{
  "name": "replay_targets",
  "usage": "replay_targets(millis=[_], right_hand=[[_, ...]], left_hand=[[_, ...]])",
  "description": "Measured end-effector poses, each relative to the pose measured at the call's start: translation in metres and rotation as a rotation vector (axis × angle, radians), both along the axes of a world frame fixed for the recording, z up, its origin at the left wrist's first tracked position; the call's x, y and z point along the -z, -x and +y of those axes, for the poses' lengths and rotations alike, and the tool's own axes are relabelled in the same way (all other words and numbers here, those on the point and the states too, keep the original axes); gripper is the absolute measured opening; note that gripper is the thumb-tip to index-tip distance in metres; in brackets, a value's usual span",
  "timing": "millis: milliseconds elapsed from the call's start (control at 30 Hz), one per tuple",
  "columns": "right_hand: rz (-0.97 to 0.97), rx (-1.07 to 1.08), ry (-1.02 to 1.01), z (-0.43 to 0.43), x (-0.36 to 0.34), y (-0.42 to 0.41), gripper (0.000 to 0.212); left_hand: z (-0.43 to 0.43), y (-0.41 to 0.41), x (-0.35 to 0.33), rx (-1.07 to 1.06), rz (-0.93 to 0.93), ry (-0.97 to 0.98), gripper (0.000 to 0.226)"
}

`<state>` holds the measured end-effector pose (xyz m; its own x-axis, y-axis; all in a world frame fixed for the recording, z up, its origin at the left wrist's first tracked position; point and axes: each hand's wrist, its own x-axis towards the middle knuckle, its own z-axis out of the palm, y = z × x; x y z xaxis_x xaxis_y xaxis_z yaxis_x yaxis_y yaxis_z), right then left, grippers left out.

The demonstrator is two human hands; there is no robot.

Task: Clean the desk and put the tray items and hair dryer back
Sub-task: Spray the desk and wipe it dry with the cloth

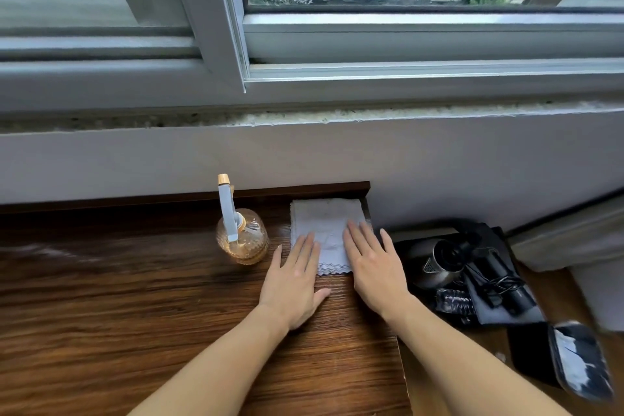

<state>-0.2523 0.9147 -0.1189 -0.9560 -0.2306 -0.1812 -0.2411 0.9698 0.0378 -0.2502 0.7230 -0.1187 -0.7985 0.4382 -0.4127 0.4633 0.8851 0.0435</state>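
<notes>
Flat hands (293, 284) (374, 267) on square scallop-edged cloth (326, 230), wood-grain desk (135, 297)

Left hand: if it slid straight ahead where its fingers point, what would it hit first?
The left hand would meet the cloth, whose edge its fingertips seem to touch already.

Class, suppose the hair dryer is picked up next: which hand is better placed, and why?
Right. The right hand lies on the white cloth nearest the hair dryer, which sits beyond the right end of the desk. The left hand, nearer the spray bottle, would probably cross the right arm.
</notes>
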Motion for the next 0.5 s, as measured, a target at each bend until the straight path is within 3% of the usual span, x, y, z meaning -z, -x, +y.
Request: replay_targets(millis=[267, 500], right_hand=[[-0.043, 0.016, 0.012, 0.013, -0.021, -0.016, 0.054], [-0.182, 0.059, 0.034, 0.001, -0.064, -0.037, 0.067]], left_hand=[[-0.018, -0.016, -0.025, -0.034, 0.02, 0.007, 0.088], [-0.022, -0.041, -0.073, -0.188, -0.041, -0.087, 0.084]])
